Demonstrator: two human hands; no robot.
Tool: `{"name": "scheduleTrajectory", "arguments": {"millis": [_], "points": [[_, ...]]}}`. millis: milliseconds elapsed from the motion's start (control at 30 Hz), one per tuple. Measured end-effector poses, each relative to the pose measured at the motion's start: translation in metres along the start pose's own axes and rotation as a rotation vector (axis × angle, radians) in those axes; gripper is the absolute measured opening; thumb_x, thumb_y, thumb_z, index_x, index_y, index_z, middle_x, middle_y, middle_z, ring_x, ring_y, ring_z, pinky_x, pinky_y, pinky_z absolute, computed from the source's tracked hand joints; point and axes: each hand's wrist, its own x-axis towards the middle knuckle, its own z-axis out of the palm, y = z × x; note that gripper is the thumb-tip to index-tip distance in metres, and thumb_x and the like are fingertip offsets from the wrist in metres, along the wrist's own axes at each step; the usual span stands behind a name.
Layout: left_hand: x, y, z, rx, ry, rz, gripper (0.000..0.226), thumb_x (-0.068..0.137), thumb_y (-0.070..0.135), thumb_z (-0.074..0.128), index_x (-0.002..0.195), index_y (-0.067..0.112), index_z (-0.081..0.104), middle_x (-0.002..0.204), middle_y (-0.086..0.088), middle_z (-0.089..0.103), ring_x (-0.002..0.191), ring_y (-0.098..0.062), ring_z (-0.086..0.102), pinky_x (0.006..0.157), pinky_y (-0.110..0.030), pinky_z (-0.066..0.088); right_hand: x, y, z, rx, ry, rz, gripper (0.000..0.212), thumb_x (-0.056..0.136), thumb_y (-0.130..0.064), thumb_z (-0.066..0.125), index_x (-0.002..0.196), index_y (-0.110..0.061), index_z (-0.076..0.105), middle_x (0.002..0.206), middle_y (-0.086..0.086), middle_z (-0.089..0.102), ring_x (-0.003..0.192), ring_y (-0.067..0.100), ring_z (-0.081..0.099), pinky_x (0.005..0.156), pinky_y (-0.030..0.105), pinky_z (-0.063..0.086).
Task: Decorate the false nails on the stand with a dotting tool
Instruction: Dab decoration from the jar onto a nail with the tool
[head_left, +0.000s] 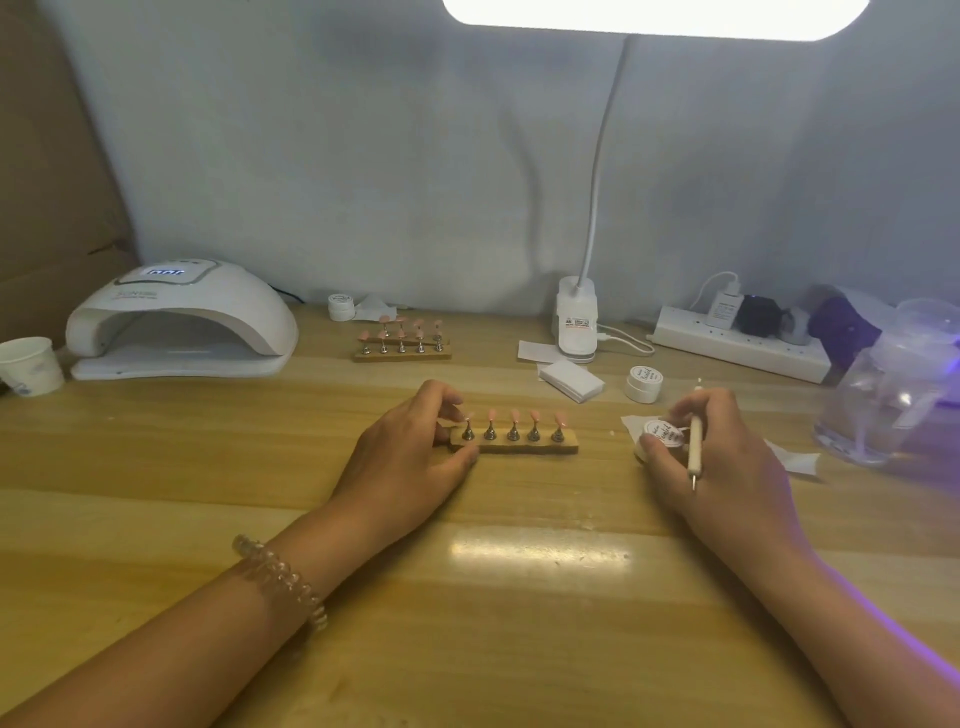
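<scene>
Wooden and low, the stand (514, 448) carrying five pink false nails (514, 415) on metal pegs lies mid-desk (519, 613). The left hand (410, 457) pinches its left end between thumb and curled fingers, probably to steady it. Of the two hands, the right hand (727, 462) curls round the dotting tool (695, 441), tip toward the person, while its fingertips grip a small white jar (661, 434) just right of the stand, likely to get at the colour. Further back sit a second jar (644, 383), a pad of wipes (571, 381), another nail stand (402, 347) and a curing lamp (182, 317), none lying between jar and nails.
</scene>
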Motion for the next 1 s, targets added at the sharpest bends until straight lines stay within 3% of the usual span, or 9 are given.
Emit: {"name": "scheduleTrajectory", "arguments": {"millis": [100, 167, 300, 400, 600, 767, 900, 1000], "points": [[-0.005, 0.008, -0.001, 0.049, 0.108, 0.092, 0.047, 0.080, 0.041, 0.074, 0.116, 0.025, 0.048, 0.110, 0.014, 0.048, 0.091, -0.005, 0.049, 0.075, -0.017, 0.040, -0.005, -0.011, -0.005, 0.102, 0.034, -0.067, 0.035, 0.086, -0.032, 0.071, 0.106, -0.014, 0.050, 0.092, -0.004, 0.063, 0.078, 0.021, 0.062, 0.062, 0.035, 0.044], [-0.012, 0.019, 0.000, 0.014, 0.097, 0.187, 0.046, 0.075, 0.052, 0.070, 0.109, 0.028, 0.050, 0.104, 0.017, 0.049, 0.085, -0.002, 0.048, 0.069, -0.012, 0.036, -0.013, -0.027, -0.004, 0.301, -0.004, -0.060, 0.039, 0.082, -0.042, 0.069, 0.105, -0.019, 0.049, 0.092, -0.009, 0.065, 0.078, 0.008, 0.065, 0.063, 0.028, 0.050], [-0.027, 0.036, 0.013, -0.180, -0.116, 0.221, 0.047, 0.069, 0.066, 0.063, 0.102, 0.035, 0.053, 0.098, 0.019, 0.060, 0.082, -0.003, 0.058, 0.070, -0.030, 0.051, -0.031, -0.051, 0.009, 0.523, -0.141, -0.092, 0.044, 0.075, -0.052, 0.067, 0.102, -0.024, 0.048, 0.094, -0.016, 0.066, 0.082, 0.003, 0.069, 0.067, 0.021, 0.056], [-0.025, 0.035, 0.016, -0.291, -0.100, 0.207, 0.033, 0.077, 0.054, 0.066, 0.099, 0.030, 0.061, 0.091, 0.019, 0.065, 0.076, -0.008, 0.062, 0.067, -0.036, 0.053, -0.033, -0.053, 0.013, 0.546, -0.173, -0.134, 0.043, 0.076, -0.046, 0.070, 0.102, -0.020, 0.049, 0.093, -0.016, 0.066, 0.082, 0.004, 0.069, 0.065, 0.019, 0.055], [-0.015, 0.025, 0.014, -0.409, -0.249, 0.243, 0.019, 0.084, 0.027, 0.078, 0.101, 0.021, 0.073, 0.084, 0.021, 0.066, 0.064, -0.003, 0.055, 0.059, -0.016, 0.041, -0.031, -0.051, 0.010, 0.550, -0.244, -0.121, 0.039, 0.081, -0.041, 0.071, 0.103, -0.017, 0.050, 0.090, 0.001, 0.072, 0.081, 0.014, 0.073, 0.073, 0.046, 0.058], [-0.011, 0.019, 0.010, -0.510, -0.345, 0.262, 0.017, 0.087, 0.024, 0.074, 0.103, 0.017, 0.074, 0.069, 0.027, 0.061, 0.054, 0.004, 0.047, 0.054, -0.006, 0.034, -0.031, -0.051, 0.009, 0.523, -0.259, -0.171, 0.033, 0.084, -0.038, 0.070, 0.104, -0.019, 0.051, 0.095, -0.002, 0.070, 0.088, 0.013, 0.070, 0.075, 0.044, 0.056], [-0.010, 0.019, 0.006, -0.453, -0.368, 0.292, 0.025, 0.089, 0.033, 0.070, 0.112, 0.023, 0.074, 0.075, 0.029, 0.062, 0.059, 0.003, 0.051, 0.056, -0.009, 0.036, -0.031, -0.050, 0.006, 0.546, -0.283, -0.193, 0.032, 0.087, -0.032, 0.068, 0.109, -0.015, 0.053, 0.102, 0.000, 0.070, 0.096, 0.015, 0.069, 0.081, 0.044, 0.055], [-0.013, 0.019, 0.006, -0.290, -0.289, 0.358, 0.033, 0.089, 0.050, 0.065, 0.116, 0.034, 0.071, 0.084, 0.027, 0.060, 0.069, -0.002, 0.052, 0.061, -0.019, 0.041, -0.031, -0.051, 0.005, 0.572, -0.264, -0.187, 0.039, 0.083, -0.038, 0.069, 0.109, -0.015, 0.052, 0.101, -0.003, 0.070, 0.095, 0.014, 0.070, 0.079, 0.044, 0.056]]}}
